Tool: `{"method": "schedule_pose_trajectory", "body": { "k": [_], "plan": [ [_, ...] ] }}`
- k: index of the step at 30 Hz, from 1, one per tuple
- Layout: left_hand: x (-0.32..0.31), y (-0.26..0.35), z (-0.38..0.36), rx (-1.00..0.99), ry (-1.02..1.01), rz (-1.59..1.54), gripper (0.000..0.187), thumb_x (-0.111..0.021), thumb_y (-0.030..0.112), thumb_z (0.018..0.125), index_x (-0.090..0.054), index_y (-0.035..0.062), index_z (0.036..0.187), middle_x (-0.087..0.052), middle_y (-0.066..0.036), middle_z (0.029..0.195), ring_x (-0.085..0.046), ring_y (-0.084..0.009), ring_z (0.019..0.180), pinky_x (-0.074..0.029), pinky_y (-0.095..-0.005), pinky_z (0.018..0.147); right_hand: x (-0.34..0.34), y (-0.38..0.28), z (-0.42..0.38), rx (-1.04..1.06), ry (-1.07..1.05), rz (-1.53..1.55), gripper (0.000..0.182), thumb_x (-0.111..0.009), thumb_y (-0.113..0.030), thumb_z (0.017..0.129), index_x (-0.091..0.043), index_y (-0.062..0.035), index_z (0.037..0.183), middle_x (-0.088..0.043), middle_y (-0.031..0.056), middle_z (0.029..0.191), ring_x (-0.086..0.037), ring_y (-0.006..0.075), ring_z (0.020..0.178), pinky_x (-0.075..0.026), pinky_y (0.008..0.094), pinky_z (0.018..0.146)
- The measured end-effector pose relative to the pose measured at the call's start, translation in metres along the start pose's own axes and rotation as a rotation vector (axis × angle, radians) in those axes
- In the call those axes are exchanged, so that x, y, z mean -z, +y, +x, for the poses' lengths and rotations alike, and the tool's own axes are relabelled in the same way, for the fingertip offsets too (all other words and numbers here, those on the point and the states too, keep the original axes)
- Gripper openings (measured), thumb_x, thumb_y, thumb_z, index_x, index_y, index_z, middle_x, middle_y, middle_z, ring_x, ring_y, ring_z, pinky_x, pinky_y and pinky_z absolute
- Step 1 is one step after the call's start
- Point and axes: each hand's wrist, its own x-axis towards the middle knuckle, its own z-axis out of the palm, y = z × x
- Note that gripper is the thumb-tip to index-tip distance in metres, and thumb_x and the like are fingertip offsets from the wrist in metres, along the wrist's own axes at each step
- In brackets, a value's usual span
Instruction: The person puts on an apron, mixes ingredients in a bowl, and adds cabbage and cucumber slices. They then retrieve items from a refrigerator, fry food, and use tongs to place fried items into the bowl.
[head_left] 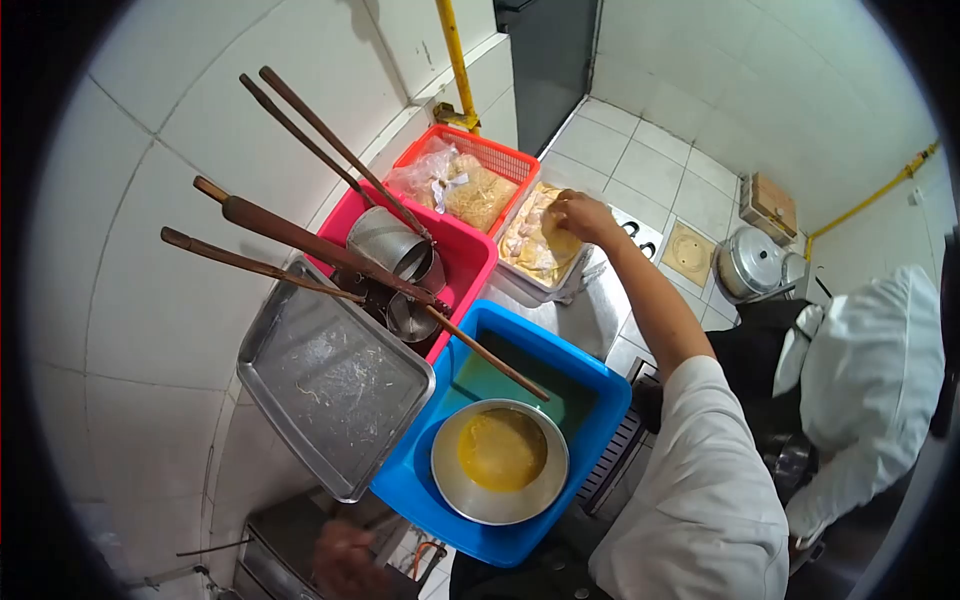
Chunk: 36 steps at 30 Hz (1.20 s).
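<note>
My right hand [583,218] reaches over a metal tray [535,291] full of pale yellow, battered-looking food pieces [523,240]. Its fingers are closed on a pale yellow piece [562,241] at the tray's right side. Low at the front, my left hand [350,562] is smeared by motion, below the corner of a grey baking tray [335,385]. Between my arms stands a metal bowl [447,480] of yellow liquid that looks like beaten egg. The bowl sits inside a blue plastic tub [600,375] with greenish liquid.
A pink tub [478,262] holds metal cups [385,238] whose long wooden handles [310,245] stick out leftward. Behind it, a red basket [520,160] contains a plastic bag [450,180] of crumb-like food. At right, a person in white [870,350] stands close by. A lidded pot [750,262] stands on the floor.
</note>
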Motion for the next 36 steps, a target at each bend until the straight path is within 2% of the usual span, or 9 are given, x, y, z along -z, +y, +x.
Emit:
{"method": "schedule_pose_trajectory", "body": {
  "k": [2,5,9,13,16,22,29,32,36],
  "plan": [
    [-0.036,-0.001,0.031,0.069,-0.340,-0.242,0.019,-0.060,0.008,0.084,-0.058,0.0039,0.102,-0.062,-0.007,0.083,-0.059,-0.0189,0.071,-0.046,-0.0289,0.061,-0.003,0.005,-0.002,0.017,0.068,-0.040,0.015,-0.064,-0.020,0.078,-0.067,-0.0130,0.092,-0.063,0.0043,0.104,-0.060,0.0248,0.097,-0.051,0.0372,0.078],
    [-0.144,-0.014,0.099,-0.237,-0.605,-0.151,0.012,-0.068,0.001,0.073,-0.063,0.0033,0.083,-0.062,-0.009,0.076,-0.061,-0.0244,0.067,-0.048,-0.0308,0.059,0.002,0.008,-0.004,0.090,0.079,-0.053,0.015,-0.063,-0.019,0.078,-0.065,-0.0097,0.089,-0.064,0.0073,0.097,-0.061,0.0274,0.091,-0.051,0.0390,0.076],
    [-0.280,-0.069,0.152,0.240,-0.919,-0.125,0.024,-0.056,0.017,0.087,-0.059,-0.0005,0.102,-0.064,-0.018,0.093,-0.063,-0.0296,0.085,-0.049,-0.0358,0.076,0.023,-0.005,-0.021,-0.041,0.186,0.182,0.016,-0.062,-0.018,0.079,-0.063,-0.0054,0.089,-0.065,0.0114,0.089,-0.063,0.0278,0.085,-0.050,0.0377,0.073],
    [-0.383,-0.159,0.153,0.272,-0.999,0.503,0.031,-0.054,0.009,0.080,-0.058,0.0006,0.109,-0.062,-0.023,0.105,-0.060,-0.0354,0.099,-0.047,-0.0429,0.086,0.023,-0.023,-0.050,-0.258,0.779,0.914,0.011,-0.063,-0.009,0.082,-0.057,-0.0008,0.087,-0.061,0.0041,0.074,-0.056,0.0116,0.067,-0.046,0.0275,0.063],
    [-0.422,-0.205,0.139,0.358,-1.146,0.670,0.030,-0.049,0.007,0.084,-0.056,0.0010,0.113,-0.059,-0.022,0.113,-0.057,-0.0365,0.108,-0.046,-0.0444,0.092,0.043,-0.042,-0.073,-0.256,0.910,1.134,0.013,-0.060,-0.002,0.083,-0.054,0.0001,0.094,-0.057,0.0018,0.081,-0.054,0.0094,0.074,-0.045,0.0239,0.067],
    [-0.419,-0.208,0.133,0.359,-0.921,0.610,0.026,-0.048,0.012,0.086,-0.058,0.0063,0.109,-0.062,-0.021,0.108,-0.058,-0.0374,0.104,-0.047,-0.0461,0.087,0.059,-0.042,-0.080,-0.496,0.631,1.125,0.029,-0.054,-0.006,0.085,-0.046,-0.0076,0.112,-0.059,0.0143,0.085,-0.057,0.0164,0.079,-0.045,0.0295,0.071],
    [-0.442,-0.192,0.141,0.113,-0.735,0.593,0.035,-0.065,0.027,0.078,-0.060,0.0056,0.106,-0.063,-0.019,0.105,-0.060,-0.0365,0.101,-0.047,-0.0443,0.086,0.057,-0.048,-0.143,-0.620,0.638,1.402,0.037,-0.049,0.001,0.085,-0.043,-0.0072,0.121,-0.058,0.0096,0.091,-0.054,0.0121,0.074,-0.046,0.0257,0.063],
    [-0.464,-0.192,0.140,0.438,-0.865,0.686,0.047,-0.066,0.040,0.080,-0.057,0.0028,0.107,-0.063,-0.018,0.105,-0.062,-0.0339,0.099,-0.049,-0.0443,0.082,0.029,-0.059,-0.211,-0.748,0.612,1.420,0.038,-0.050,0.000,0.086,-0.044,-0.0086,0.122,-0.057,0.0072,0.088,-0.054,0.0106,0.073,-0.047,0.0254,0.061],
    [-0.486,-0.246,0.122,0.330,-0.699,0.681,0.041,-0.041,0.036,0.093,-0.060,0.0004,0.097,-0.063,-0.023,0.097,-0.062,-0.0371,0.091,-0.048,-0.0486,0.078,-0.005,-0.081,-0.303,-0.815,0.633,1.369,0.035,-0.052,-0.004,0.086,-0.046,-0.0079,0.120,-0.056,0.0044,0.086,-0.054,0.0106,0.075,-0.047,0.0262,0.064]
  ]
}}
